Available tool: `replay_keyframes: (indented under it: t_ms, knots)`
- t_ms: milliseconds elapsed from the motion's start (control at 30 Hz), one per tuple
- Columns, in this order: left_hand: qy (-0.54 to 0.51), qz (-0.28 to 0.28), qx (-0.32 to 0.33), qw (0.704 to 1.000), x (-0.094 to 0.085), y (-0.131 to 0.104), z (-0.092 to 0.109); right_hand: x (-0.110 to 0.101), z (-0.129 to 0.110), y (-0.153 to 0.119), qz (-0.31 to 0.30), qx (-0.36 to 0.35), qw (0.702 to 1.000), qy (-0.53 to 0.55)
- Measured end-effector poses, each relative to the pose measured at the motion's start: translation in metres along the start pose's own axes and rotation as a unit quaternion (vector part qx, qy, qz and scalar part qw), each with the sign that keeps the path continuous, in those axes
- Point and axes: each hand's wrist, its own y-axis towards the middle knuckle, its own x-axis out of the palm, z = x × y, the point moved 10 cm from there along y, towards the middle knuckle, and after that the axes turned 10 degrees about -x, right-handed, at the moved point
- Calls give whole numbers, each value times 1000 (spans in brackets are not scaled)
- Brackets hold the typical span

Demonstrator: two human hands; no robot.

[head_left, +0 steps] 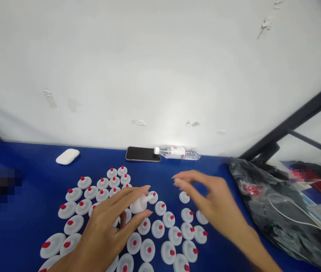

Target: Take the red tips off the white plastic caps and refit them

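My left hand (106,221) is closed on a white plastic nozzle cap (139,204). Its thin spout points right and shows no red tip. To the right, my right hand (210,196) hovers above the blue surface with thumb and forefinger pinched together; whatever may be between them is too small to make out. Under and around both hands stand many similar white caps with red tips, such as one cap (148,250) in front and another cap (74,225) at the left. My left hand hides some of them.
A phone (141,154) and a clear water bottle (177,152) lie along the white wall (160,75). At the back left is a white earbud case (67,156). A dark plastic bag (279,211) with a small bag of red pieces (252,189) and a white cable covers the right side.
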Motion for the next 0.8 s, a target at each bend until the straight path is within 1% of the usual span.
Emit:
replay_keyframes:
  t_ms: [33,67,100,167,200,233,300,367,500,567,633,733,800]
  knots:
    - [6,3,-2,1000,0,0,0,-19,15,-5,36,18,997,-69]
    - [11,5,-7,1000,0,-1,0,-32,32,-11,40,38,990,-130]
    - [13,5,-13,1000,0,-1,-1,-37,50,-16,14,60,983,-173]
    - [10,0,-32,999,2,-2,-4,-36,83,-27,-58,91,969,-220]
    - [5,-4,-42,999,3,-2,-6,-31,97,-33,-96,107,963,-228]
    - [1,-8,-53,999,4,-2,-8,-25,108,-38,-128,120,957,-230]
    - [-5,-12,-73,997,6,-2,-12,-11,121,-46,-175,132,949,-228]
    - [-9,-11,-77,997,7,-2,-13,-1,127,-50,-197,130,945,-229]
    - [-6,-16,-35,999,9,0,-8,8,130,-52,-207,114,942,-237]
    - [3,-23,-23,999,11,0,-8,9,128,-53,-209,99,945,-233]
    - [11,-30,-24,999,13,0,-10,6,124,-53,-202,89,949,-225]
    - [22,-36,-28,999,15,-1,-13,0,118,-56,-189,89,954,-215]
    - [27,-36,-24,999,15,-1,-13,0,118,-59,-196,94,953,-211]
